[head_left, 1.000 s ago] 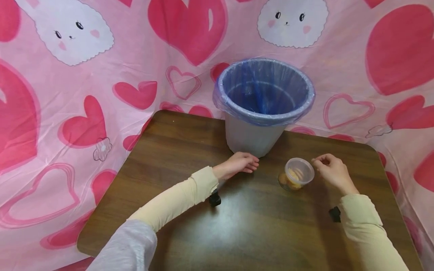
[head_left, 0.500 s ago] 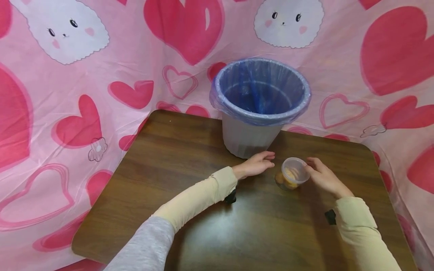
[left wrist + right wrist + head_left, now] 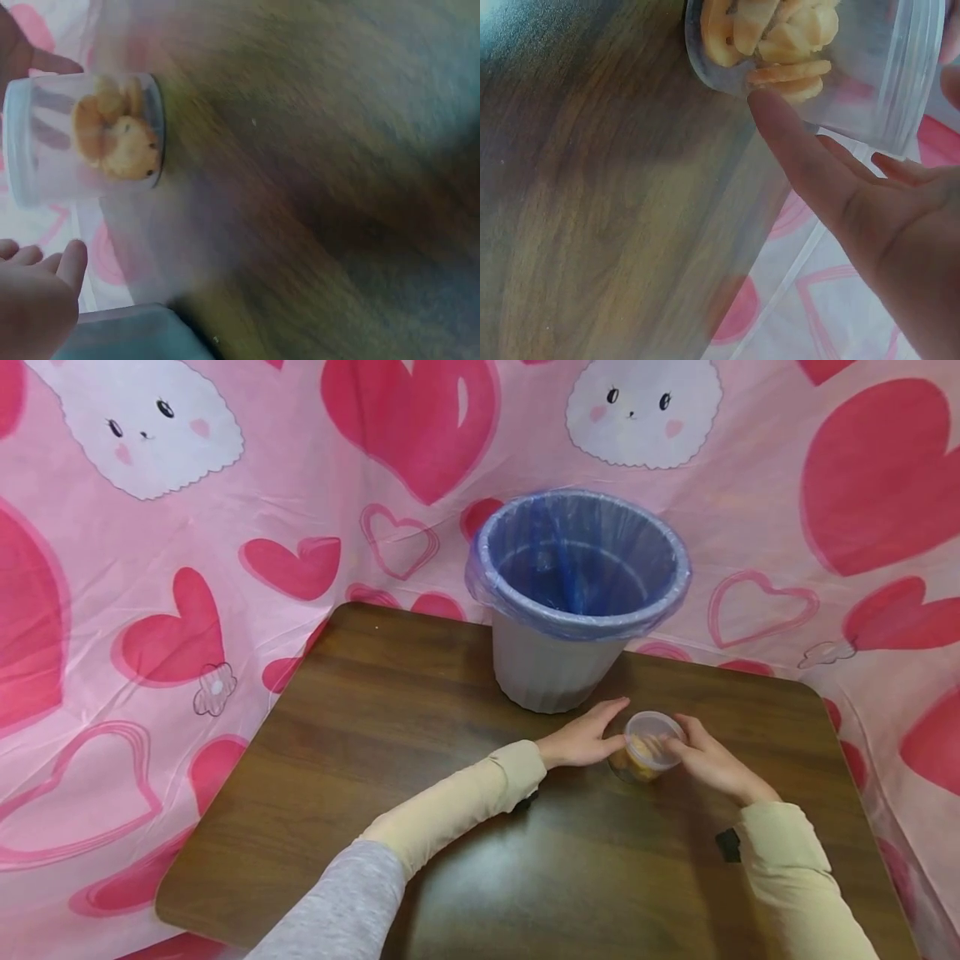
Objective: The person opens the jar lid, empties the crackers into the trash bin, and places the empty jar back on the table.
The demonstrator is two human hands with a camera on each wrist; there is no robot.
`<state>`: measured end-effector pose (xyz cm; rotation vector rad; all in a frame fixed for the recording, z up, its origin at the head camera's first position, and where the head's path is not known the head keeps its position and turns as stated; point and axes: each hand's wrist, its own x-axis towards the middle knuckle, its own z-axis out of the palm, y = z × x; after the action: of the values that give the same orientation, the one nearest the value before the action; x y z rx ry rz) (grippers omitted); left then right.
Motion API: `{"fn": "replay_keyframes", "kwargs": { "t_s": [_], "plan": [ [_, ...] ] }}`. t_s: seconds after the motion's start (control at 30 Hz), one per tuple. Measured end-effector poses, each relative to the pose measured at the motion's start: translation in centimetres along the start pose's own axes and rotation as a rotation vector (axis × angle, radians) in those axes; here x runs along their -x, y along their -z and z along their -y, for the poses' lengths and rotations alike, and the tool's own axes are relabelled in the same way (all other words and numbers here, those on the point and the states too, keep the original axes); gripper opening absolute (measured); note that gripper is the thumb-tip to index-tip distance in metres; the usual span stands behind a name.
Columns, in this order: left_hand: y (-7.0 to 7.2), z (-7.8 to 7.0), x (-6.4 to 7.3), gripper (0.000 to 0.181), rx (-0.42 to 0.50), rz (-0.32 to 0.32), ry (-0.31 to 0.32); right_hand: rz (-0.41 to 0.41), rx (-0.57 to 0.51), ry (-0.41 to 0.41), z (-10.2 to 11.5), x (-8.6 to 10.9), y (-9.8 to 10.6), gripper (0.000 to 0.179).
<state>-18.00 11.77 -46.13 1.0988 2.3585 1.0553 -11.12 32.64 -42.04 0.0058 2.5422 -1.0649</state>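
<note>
A round clear plastic container with a lid stands upright on the brown table. Several golden cookies with dark specks lie at its bottom. My left hand is at the container's left side, fingers extended; the left wrist view shows a gap between its fingers and the wall. From the right, my right hand reaches the container with its fingers extended along the wall. In the right wrist view one fingertip lies against the lower wall, or very near it.
Behind the container and to its left stands a pale bin lined with a blue plastic bag. A pink cloth with hearts and white animal faces hangs around the table. Both wrists wear small black devices.
My left hand has moved right, from below the bin to beside the container. My right hand has shifted left onto the container's right side, its fingers spreading. The container stays put.
</note>
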Motion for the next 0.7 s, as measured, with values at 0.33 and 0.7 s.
{"fn": "replay_keyframes", "kwargs": {
  "t_s": [0.33, 0.7],
  "plan": [
    [-1.2, 0.1, -0.3, 0.062, -0.096, 0.034, -0.055, 0.019, 0.011, 0.005, -0.1, 0.0, -0.3, 0.070],
    [-2.1, -0.2, -0.7, 0.061, -0.028, 0.026, -0.033, 0.021, -0.076, 0.021, -0.1, -0.2, -0.5, 0.064]
  ]
}}
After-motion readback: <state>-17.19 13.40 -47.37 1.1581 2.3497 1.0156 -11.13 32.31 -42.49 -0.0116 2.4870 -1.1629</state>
